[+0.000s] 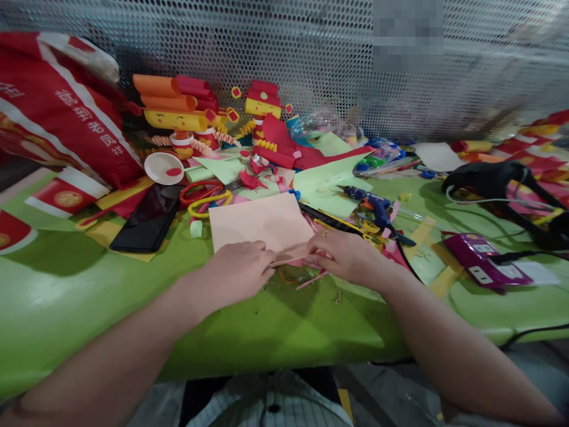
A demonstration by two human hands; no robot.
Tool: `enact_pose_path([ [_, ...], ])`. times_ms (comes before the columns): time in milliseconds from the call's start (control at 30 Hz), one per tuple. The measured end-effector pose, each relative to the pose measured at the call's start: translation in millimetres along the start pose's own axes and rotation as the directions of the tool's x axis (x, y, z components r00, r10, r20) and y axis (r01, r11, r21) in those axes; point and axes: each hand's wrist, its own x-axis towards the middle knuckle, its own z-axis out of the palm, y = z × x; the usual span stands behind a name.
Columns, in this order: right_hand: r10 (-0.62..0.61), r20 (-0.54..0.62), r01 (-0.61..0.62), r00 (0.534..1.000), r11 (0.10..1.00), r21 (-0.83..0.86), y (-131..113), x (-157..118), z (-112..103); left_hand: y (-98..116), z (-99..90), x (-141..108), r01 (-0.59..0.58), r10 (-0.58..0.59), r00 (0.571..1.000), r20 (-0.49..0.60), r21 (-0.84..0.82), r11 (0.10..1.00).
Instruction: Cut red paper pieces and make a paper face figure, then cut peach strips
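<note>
A pale pink sheet of paper [258, 219] lies in front of me, its near edge folded up into a narrow strip. My left hand [244, 267] pinches the left part of that folded edge. At the right end of the fold my right hand [340, 255], with a ring on one finger, has its fingers closed on the paper. Both palms face down and hide part of the edge. Just below the fold lie a thin pink paper strip [312, 280] and other small scraps on the green table [275, 332].
Scissors with red and yellow handles [211, 201] and a black phone [149, 216] lie left. Right are a blue glue gun [373, 204] and a purple power strip [484, 261] with cords. Behind stand paper figures [175, 118], paper scraps and a perforated metal panel [311, 53].
</note>
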Motion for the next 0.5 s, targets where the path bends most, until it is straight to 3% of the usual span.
enact_pose_path([
  [500,-0.062,-0.023,0.064,0.998,0.993,0.099,2.9,1.4,1.8,4.6,1.8,0.3,-0.008,0.007,1.0,0.005,0.091,0.996],
])
